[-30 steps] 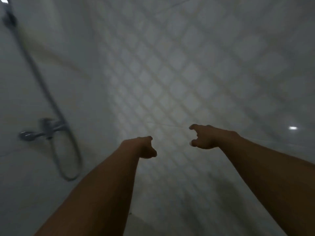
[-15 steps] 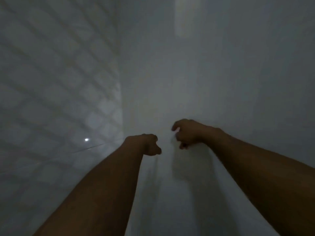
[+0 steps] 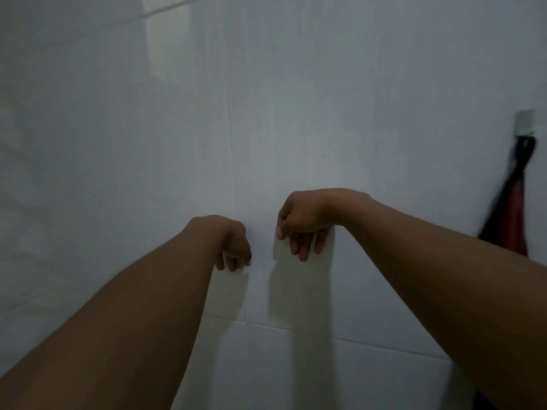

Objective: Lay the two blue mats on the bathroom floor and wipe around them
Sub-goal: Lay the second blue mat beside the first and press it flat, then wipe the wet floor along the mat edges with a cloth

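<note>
Head view shows the left hand (image 3: 233,247) and right hand (image 3: 302,226) loosely curled, holding nothing, and no blue mats; these are probably soft and light, best pinched at corners.

1. A pale tiled wall (image 3: 370,84) fills nearly everything from here; the light is dim and greyish.
2. One thin vertical grout line (image 3: 229,143) runs down the middle, and a horizontal joint (image 3: 296,328) crosses low down.
3. Up near the top left there is a brighter rectangular patch of reflected light (image 3: 165,45) on the glossy tile.
4. At the far right a small square hook (image 3: 525,122) is stuck to the wall.
5. From that hook hangs a black and red item (image 3: 509,220) by a dark loop, lying against the tile. It is too blurred to tell what it is.
6. Two soft shadows (image 3: 299,291) fall down the lower tiles.
</note>
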